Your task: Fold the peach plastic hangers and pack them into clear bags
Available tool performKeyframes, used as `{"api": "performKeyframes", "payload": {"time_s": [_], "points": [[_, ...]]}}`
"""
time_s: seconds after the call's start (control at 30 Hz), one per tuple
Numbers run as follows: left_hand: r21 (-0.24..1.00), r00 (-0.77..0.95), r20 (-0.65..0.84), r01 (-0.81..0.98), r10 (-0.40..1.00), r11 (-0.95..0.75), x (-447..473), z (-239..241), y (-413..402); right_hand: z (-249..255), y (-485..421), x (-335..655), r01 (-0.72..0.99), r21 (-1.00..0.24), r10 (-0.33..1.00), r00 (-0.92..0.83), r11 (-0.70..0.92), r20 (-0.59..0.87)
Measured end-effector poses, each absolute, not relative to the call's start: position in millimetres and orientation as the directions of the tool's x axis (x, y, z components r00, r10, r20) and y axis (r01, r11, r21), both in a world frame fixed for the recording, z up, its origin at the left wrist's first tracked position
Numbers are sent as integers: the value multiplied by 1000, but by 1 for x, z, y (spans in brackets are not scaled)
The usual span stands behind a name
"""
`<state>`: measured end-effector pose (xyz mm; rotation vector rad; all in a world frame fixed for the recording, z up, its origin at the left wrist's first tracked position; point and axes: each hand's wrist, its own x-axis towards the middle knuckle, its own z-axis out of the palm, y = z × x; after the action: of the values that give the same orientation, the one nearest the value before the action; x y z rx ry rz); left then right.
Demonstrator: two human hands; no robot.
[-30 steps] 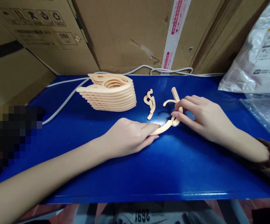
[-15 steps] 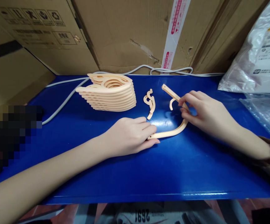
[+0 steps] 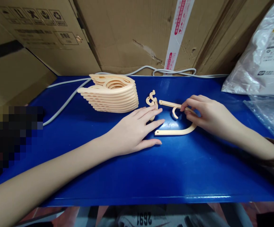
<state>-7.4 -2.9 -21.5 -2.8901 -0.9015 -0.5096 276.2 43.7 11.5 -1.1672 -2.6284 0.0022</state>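
My right hand pinches a cream-coloured plastic clothes hanger near its curved bend. The hanger's two arms point left, and a small hook sits between them. My left hand has its fingers spread, with its thumb just below the end of the hanger's near arm. Its upper fingers partly cover a small curved cream piece; whether they touch it, I cannot tell. Behind the left hand stands a neat stack of similar cream hangers.
Cardboard boxes wall off the back of the blue table. A white cable runs along the rear and left. At the right lie a clear plastic package and plastic film. A pixelated dark patch covers the left edge.
My left hand has let go of the hanger's near arm and spread its fingers towards the small piece. In my right hand the hanger has turned slightly, its far arm now pointing more leftward.
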Motion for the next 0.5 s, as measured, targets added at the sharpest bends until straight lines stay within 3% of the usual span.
{"api": "performKeyframes", "payload": {"time_s": [0.2,0.5], "points": [[60,772,319,562,550,-825,-9,-23,-4,10,48,280,749,-78,739,-623,658,256],[-151,755,482,572,445,-806,-11,-10,-6,8,51,279,826,-45,811,-539,562,226]]}}
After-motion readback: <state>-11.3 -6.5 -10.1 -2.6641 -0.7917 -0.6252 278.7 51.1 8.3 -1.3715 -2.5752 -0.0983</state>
